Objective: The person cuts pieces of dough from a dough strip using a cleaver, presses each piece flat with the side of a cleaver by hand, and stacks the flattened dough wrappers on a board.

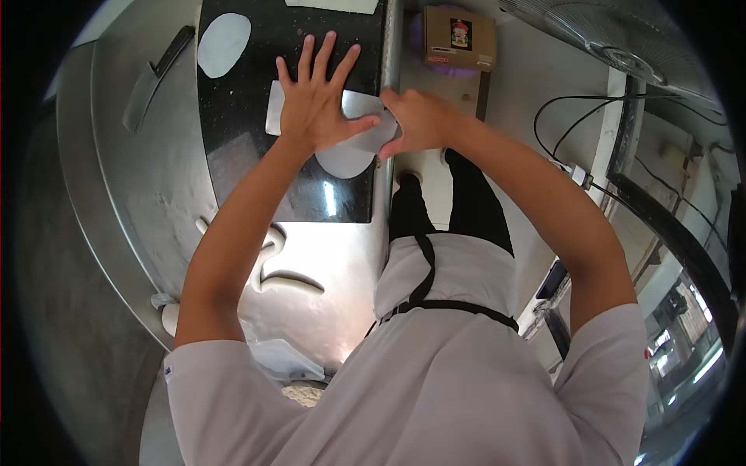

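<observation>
My left hand (pixel 315 113) lies flat with fingers spread, pressing on a wide, shiny metal blade that looks like a cleaver (pixel 361 103). At the board's right edge, my right hand (pixel 420 120) is closed around the blade's end; any handle is hidden inside the hand. From beneath the blade, a thin round white dough wrapper (pixel 342 165) sticks out toward me. Both rest on a black board (pixel 291 194). Another thin dough wrapper (pixel 224 45) lies flat at the board's far left corner.
A dark-handled knife (pixel 159 78) lies on the metal counter (pixel 171 179) left of the board. Dough ropes (pixel 291 284) sit nearer me, with a plastic bag (pixel 284 359) beyond. A cardboard box (pixel 460 39) and a fan (pixel 614 46) are at the right.
</observation>
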Demonstrator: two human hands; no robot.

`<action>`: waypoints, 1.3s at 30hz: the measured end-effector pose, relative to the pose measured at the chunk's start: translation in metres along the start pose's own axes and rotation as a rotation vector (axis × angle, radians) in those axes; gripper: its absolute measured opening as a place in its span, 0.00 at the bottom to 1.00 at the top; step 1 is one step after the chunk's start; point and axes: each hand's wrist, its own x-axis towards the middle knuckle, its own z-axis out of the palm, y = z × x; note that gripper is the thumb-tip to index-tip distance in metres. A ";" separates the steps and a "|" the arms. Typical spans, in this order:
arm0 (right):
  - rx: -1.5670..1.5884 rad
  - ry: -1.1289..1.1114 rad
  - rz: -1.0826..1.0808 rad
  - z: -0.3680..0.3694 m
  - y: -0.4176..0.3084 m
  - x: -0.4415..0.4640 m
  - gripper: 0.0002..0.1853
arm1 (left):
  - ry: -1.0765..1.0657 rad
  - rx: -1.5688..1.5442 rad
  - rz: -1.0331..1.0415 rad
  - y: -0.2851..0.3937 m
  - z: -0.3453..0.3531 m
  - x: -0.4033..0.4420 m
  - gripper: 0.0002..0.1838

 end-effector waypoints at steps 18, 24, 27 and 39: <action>0.495 0.299 0.121 0.124 0.010 -0.136 0.32 | -0.412 0.012 0.497 0.020 -0.052 -0.014 0.34; 0.576 0.139 0.255 0.123 0.020 -0.212 0.30 | -0.577 0.263 0.498 0.029 -0.059 0.022 0.10; 0.466 0.428 0.158 0.073 0.030 -0.178 0.27 | -0.643 0.263 0.511 0.025 -0.069 0.029 0.05; 0.330 0.188 -0.165 0.113 -0.021 -0.052 0.34 | -0.733 -0.051 0.349 0.047 -0.116 0.003 0.11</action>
